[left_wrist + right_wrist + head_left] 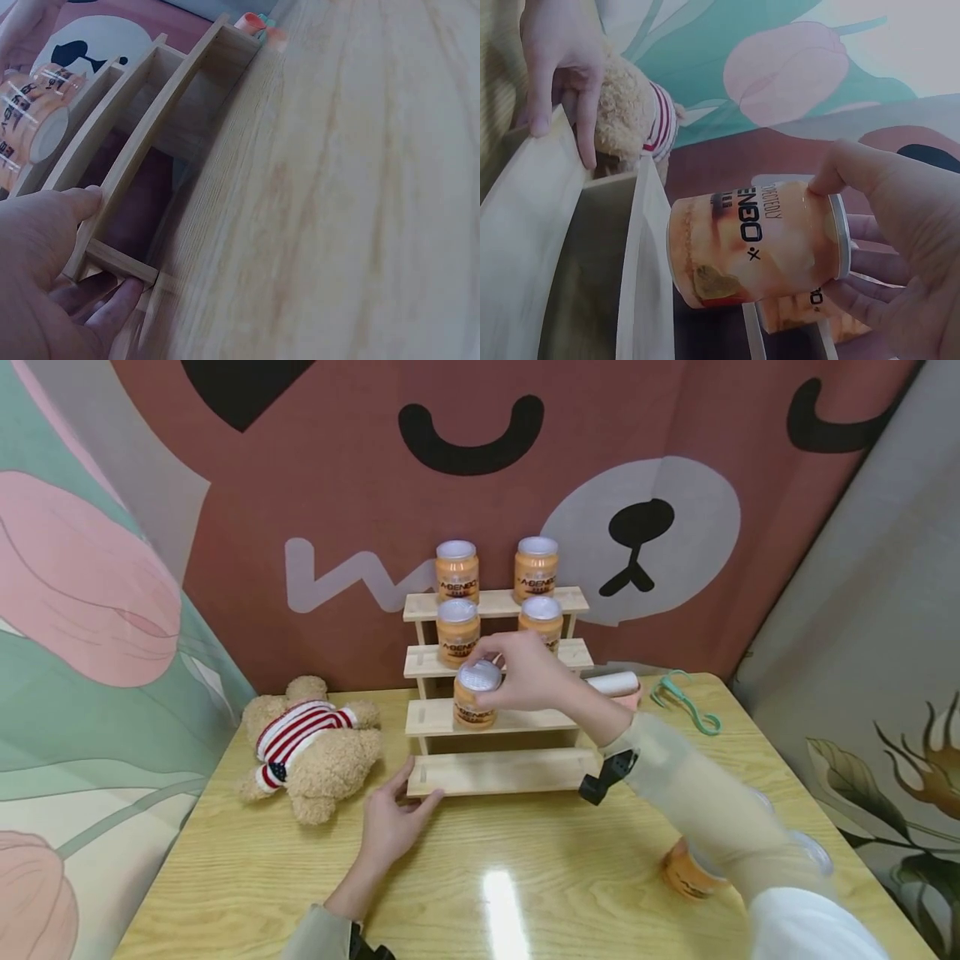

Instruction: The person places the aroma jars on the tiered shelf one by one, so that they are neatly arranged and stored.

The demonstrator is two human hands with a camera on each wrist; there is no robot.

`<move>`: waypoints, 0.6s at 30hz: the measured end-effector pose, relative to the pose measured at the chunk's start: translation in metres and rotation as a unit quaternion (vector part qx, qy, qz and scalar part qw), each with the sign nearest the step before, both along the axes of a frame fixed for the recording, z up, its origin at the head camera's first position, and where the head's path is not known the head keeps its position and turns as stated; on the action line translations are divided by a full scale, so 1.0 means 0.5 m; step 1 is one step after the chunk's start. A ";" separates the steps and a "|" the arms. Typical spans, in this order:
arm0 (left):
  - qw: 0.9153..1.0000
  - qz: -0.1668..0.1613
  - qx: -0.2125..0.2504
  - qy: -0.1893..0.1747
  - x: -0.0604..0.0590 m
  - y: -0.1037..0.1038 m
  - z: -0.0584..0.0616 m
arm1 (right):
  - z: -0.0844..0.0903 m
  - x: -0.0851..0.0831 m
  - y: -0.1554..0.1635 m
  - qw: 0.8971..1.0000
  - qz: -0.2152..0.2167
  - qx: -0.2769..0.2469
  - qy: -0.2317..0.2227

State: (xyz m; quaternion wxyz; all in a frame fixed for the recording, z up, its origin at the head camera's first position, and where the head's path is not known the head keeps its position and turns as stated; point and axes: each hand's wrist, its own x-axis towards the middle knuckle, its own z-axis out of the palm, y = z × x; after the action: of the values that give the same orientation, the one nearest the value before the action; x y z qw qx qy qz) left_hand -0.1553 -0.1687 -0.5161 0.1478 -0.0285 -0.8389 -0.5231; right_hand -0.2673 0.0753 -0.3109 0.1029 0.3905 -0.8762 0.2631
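- While the right hand (525, 672) grips one orange jar (476, 693) by its white lid, fingers and thumb curled round the rim, the jar stands on or just above the left part of the third step, counted from the top, of the wooden stepped rack (495, 772); whether its base touches the wood cannot be told.
- Seen from the right wrist, that same jar (757, 251) lies sideways across the frame with dark lettering on its label, and the right hand's fingers (900, 225) wrap its lid end.
- Four more orange jars already stand on the rack: two on the top step (457, 570) (536, 567) and two on the second step (457, 631) (542, 617), the right one of these partly hidden behind the hand.
- Another orange jar (686, 872) sits on the table (525, 877) near the right forearm, blurred and mostly covered by the sleeve; how many jars are there cannot be told.
- Steadying the rack, the left hand (390, 818) lies at the left end of the bottom step, fingers nearly straight, thumb over the front edge; the left wrist view shows the fingers (112, 307) against the end piece.
- One teddy bear (311, 747) in a striped red-and-white jumper lies on the table left of the rack.
- One pale roll (613, 683) and one green clip-like item (686, 702) lie right of the rack.
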 end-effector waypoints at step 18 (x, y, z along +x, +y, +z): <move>1.000 -0.001 0.005 0.006 -0.001 0.000 -0.001 | -0.015 -0.024 -0.038 1.000 -0.007 -0.012 0.003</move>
State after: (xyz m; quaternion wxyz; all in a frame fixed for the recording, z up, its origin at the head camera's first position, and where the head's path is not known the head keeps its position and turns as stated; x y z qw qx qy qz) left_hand -0.1555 -0.1688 -0.5168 0.1520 -0.0318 -0.8355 -0.5272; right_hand -0.2791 0.0564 -0.3183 0.1121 0.3838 -0.8754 0.2716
